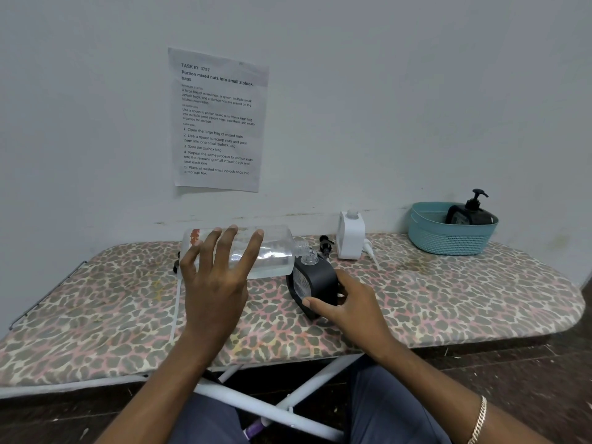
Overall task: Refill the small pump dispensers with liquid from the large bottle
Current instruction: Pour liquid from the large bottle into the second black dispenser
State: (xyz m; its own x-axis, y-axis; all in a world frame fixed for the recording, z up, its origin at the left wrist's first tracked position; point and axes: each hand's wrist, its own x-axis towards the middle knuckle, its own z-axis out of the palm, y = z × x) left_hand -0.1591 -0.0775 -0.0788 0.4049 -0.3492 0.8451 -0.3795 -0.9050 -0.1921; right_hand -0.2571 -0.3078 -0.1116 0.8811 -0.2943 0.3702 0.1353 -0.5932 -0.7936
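Note:
My left hand (213, 283) grips the large clear bottle (275, 251) and holds it on its side above the board. Its open mouth points right, just over the open clear neck of a small black dispenser (320, 280). A little clear liquid lies along the bottle's lower side. My right hand (352, 306) holds the black dispenser from the right, with the thumb across its front. A small white dispenser (350, 235) without its pump stands behind, near the wall. A black pump head (325, 243) and a white pump (370, 251) lie loose beside it.
All this sits on an ironing board with a leopard-print cover (448, 296). At the back right, a teal basket (448, 241) holds another black pump dispenser (471, 213). A long white tube (176, 302) with a black cap lies left of my hand. A printed sheet (217, 120) hangs on the wall.

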